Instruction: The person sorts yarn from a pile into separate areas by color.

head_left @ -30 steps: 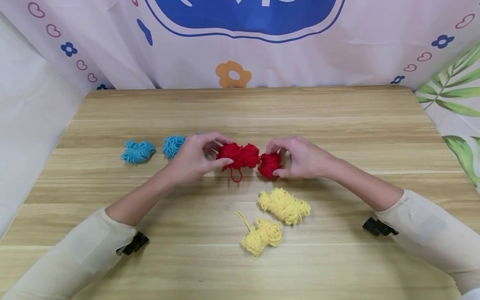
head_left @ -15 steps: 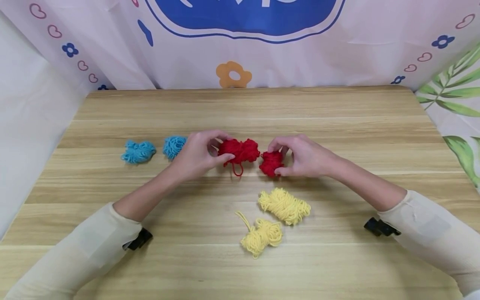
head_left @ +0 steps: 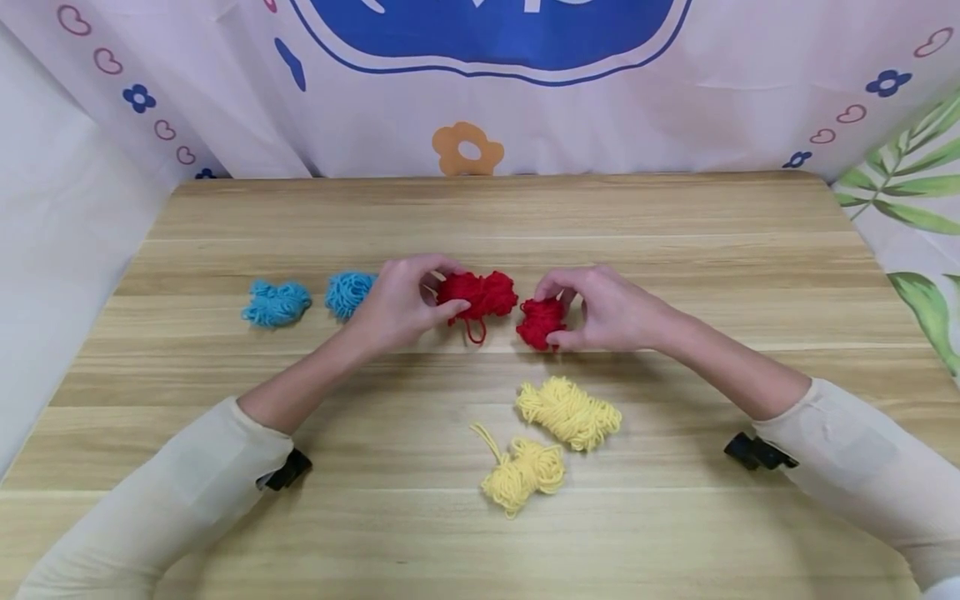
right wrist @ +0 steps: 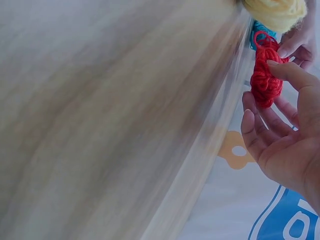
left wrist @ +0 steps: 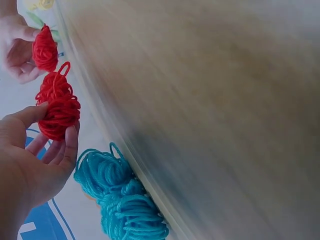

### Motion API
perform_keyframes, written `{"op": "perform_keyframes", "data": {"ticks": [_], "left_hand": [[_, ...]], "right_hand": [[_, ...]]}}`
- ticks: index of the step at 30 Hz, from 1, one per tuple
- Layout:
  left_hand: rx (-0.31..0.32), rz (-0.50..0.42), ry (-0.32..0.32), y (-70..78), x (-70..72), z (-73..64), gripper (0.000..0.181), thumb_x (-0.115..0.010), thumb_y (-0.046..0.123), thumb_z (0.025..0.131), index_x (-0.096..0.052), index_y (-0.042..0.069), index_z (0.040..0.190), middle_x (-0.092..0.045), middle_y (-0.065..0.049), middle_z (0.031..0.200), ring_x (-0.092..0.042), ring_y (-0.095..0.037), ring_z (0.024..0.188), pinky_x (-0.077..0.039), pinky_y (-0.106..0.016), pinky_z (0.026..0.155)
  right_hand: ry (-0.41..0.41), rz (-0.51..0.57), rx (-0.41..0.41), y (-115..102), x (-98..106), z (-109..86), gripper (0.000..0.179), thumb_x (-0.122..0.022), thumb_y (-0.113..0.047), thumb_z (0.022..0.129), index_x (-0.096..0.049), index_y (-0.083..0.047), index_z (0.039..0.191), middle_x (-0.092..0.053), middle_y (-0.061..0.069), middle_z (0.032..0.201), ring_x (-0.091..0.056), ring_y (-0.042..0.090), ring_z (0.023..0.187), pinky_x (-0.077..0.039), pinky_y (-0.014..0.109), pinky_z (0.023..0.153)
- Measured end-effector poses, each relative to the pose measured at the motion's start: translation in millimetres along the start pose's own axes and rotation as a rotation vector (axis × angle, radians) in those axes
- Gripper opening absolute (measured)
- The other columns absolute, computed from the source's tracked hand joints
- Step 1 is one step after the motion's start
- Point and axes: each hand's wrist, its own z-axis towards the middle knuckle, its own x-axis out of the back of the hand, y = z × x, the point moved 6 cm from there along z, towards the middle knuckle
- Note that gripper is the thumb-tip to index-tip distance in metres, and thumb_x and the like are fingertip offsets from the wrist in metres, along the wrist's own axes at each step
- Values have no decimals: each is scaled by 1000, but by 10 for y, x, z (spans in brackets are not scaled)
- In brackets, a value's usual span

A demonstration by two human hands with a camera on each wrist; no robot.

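In the head view my left hand (head_left: 401, 304) grips a red yarn bundle (head_left: 491, 293) between thumb and fingers, a small loop dangling from its near side. Facing it, my right hand (head_left: 603, 308) pinches a second red yarn bundle (head_left: 540, 323), shorter in this view. A narrow gap separates the two bundles. The left wrist view shows the left hand's bundle (left wrist: 59, 107) raised off the tabletop, thumb on one side and fingers under it. From the right wrist, the other bundle (right wrist: 266, 80) sits between thumb and fingertips.
A blue yarn bundle (head_left: 348, 293) lies partly hidden behind the left hand, with another blue bundle (head_left: 276, 303) farther left. Two yellow bundles, one upper (head_left: 570, 412) and one lower (head_left: 523, 475) with a loose strand, lie nearer on the wooden table (head_left: 375, 533). A printed curtain (head_left: 600, 125) hangs behind.
Both hands have shifted slightly toward the table's back edge with their red yarn bundles. The bundles, nearly end to end a second ago, now have a small gap between them.
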Motion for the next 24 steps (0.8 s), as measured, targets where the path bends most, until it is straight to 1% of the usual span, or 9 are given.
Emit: {"op": "perform_keyframes", "data": {"ticks": [3,8,12,18,24], "left_hand": [[-2,9,2,-4,-9,22,37,-83,8,88,-71,-2,121,-73,-17,116,-72,-28,94,-62,-40,81],[1,9,-3,-8,-30,61,36,-83,7,88,-71,-1,121,-73,-17,116,-72,-29,95,-62,-41,83],[22,5,-14,-14,-41,77,36,-82,8,89,-71,-1,122,-73,-17,118,-71,-29,96,-62,-41,84],[43,22,-21,-34,-64,98,34,-81,8,90,-71,-1,121,-73,-17,119,-71,-29,96,-61,-40,85],[72,33,-36,-39,-80,105,34,-81,7,90,-71,-1,122,-72,-17,119,-71,-29,98,-61,-39,86]], "right_hand": [[-1,0,-9,-1,12,10,39,-87,-7,80,-69,-5,114,-74,4,103,-68,19,92,-57,35,71],[1,-9,-21,-3,37,35,39,-86,-9,81,-68,-5,116,-74,5,104,-68,20,92,-55,31,64],[8,-14,-27,3,51,56,39,-86,-10,82,-68,-4,116,-74,5,104,-67,20,92,-55,32,64],[14,-18,-38,18,75,85,40,-86,-9,82,-68,-3,117,-74,7,105,-68,21,94,-56,33,68],[18,-20,-45,36,104,125,40,-86,-9,82,-68,-2,117,-74,7,104,-69,21,93,-55,34,67]]}}
